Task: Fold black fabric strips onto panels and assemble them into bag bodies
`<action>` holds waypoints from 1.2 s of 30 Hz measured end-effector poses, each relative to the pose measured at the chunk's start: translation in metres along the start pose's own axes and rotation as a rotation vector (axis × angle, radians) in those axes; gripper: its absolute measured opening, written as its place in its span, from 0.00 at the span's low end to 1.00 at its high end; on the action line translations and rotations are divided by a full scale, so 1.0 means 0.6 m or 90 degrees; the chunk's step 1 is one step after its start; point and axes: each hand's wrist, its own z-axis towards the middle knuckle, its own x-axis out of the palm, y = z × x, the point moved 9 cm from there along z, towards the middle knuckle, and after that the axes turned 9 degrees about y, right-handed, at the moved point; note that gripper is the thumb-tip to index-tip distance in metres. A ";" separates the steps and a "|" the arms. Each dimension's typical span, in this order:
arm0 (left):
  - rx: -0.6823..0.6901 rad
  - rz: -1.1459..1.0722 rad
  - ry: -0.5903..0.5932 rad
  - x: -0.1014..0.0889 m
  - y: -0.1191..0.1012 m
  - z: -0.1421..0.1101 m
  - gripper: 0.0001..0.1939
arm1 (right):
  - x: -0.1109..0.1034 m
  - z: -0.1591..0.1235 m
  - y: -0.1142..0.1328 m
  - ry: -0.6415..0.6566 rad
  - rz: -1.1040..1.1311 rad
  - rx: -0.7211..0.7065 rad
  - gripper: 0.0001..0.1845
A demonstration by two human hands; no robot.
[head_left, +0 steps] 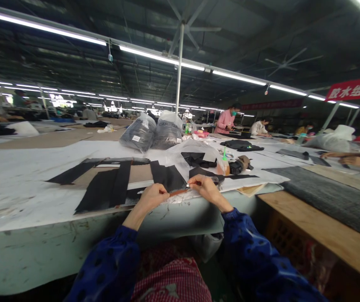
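Note:
My left hand [152, 196] and my right hand [204, 186] are both closed in a pinch on a thin orange-brown strip [178, 192] stretched between them at the near edge of the white-covered table [16, 184]. A black fabric piece [168, 176] lies just behind the strip. Both forearms wear blue patterned sleeves.
Several black fabric strips [104, 184] lie to the left. A small orange glue bottle [225, 164] and dark items stand right of my hands. Two grey plastic bags [151, 131] sit further back. A wooden bench with grey felt [331, 197] is at right. Other people work at the far tables.

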 end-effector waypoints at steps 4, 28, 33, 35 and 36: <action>0.016 0.007 0.001 0.000 -0.002 0.001 0.07 | 0.023 -0.008 0.022 0.023 -0.151 0.038 0.08; 0.020 0.012 -0.005 0.003 0.006 0.007 0.08 | -0.004 0.007 0.014 -0.035 -0.166 0.198 0.06; 0.023 0.014 -0.008 0.002 0.003 0.004 0.07 | 0.014 0.014 -0.002 -0.015 -0.252 0.251 0.07; 0.022 0.012 -0.006 0.002 0.002 0.003 0.07 | 0.009 0.013 -0.004 -0.034 -0.241 0.241 0.08; 0.021 0.010 -0.005 0.001 0.002 0.003 0.08 | 0.010 0.014 -0.003 -0.028 -0.226 0.224 0.07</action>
